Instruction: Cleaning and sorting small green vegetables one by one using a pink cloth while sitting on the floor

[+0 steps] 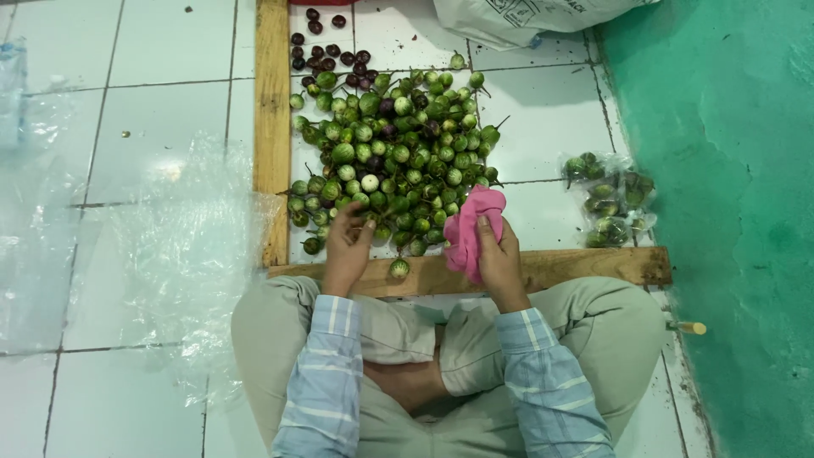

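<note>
Dozens of small green eggplants (pixel 394 148) lie before us; our left hand (pixel 346 246) seemingly pinches one, our right hand (pixel 498 259) grips a pink cloth (pixel 471 231). Wiping comes next, calling for fruit brought against cloth.

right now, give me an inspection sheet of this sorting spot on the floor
surface: white tiled floor, part fenced by a wooden frame.
job's things: heap of small round green eggplants inside the frame, a few dark purple ones at its far end; one green eggplant lies on the near plank.
clutter: clear plastic sheet left of the frame; clear bag of eggplants on the right; white sack at the top.
grippers: left hand reaches into the heap's near edge; right hand holds a pink cloth.
cables: nothing seen.
surroundings: green painted floor on the right.
</note>
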